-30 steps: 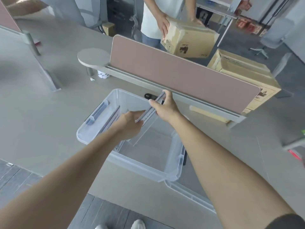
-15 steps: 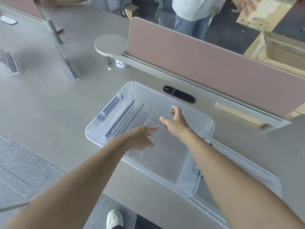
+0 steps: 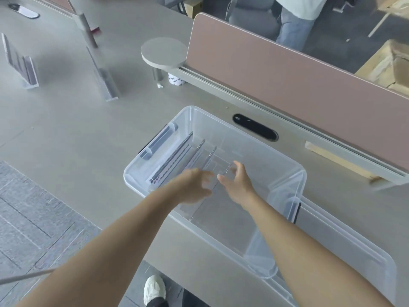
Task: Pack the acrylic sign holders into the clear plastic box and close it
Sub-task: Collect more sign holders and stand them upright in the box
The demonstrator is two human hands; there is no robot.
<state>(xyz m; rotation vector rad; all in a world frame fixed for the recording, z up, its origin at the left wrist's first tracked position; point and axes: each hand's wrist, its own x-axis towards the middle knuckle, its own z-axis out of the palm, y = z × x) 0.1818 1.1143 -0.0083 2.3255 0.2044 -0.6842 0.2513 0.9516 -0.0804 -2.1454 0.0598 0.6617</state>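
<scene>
The clear plastic box (image 3: 285, 171) stands open on the grey desk. Several acrylic sign holders (image 3: 177, 158) stand on edge in its left half. Another clear holder (image 3: 208, 209) lies lower in the box just beneath my hands. My left hand (image 3: 194, 187) hovers over the box with its fingers spread, holding nothing. My right hand (image 3: 238, 182) is beside it, fingers apart, also empty. The box's clear lid (image 3: 363, 258) lies on the desk to the right, partly under the box.
More sign holders stand on the desk: a group at far left (image 3: 21, 63) and one tall holder (image 3: 104, 78) further in. A pink divider panel (image 3: 287, 85) runs behind the box. Cardboard boxes (image 3: 387, 65) and a standing person (image 3: 294, 21) are beyond it.
Both hands lowered a sign holder into the box and let go of it. Their fingers are now spread above it. The view has tilted down and left.
</scene>
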